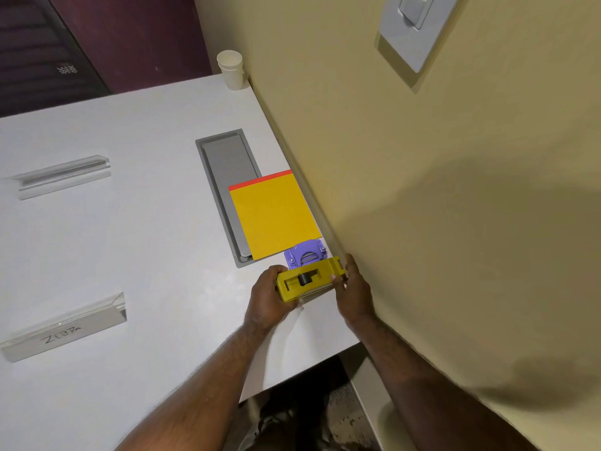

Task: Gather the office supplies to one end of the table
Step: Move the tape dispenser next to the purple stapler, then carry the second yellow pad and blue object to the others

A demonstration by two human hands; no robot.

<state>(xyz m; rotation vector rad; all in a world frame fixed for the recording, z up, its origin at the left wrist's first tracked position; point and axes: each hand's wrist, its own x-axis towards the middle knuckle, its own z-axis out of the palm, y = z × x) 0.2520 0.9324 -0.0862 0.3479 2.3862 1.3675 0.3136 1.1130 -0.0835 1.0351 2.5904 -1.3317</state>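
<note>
Here my left hand and right hand clamp the ends of a yellow tape dispenser, boxy, with a black roll core in its slot. At twelve o'clock, touching it, sits a purple hole punch; beyond lies a yellow notepad with red binding, against the wall on the white table.

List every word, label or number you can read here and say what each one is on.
"ZEBRA": handwritten on the card in the near clear nameplate holder on the table.
Nothing legible on the far clear holder, yellow pad, yellow tape dispenser, purple hole punch, paper cup.
</note>
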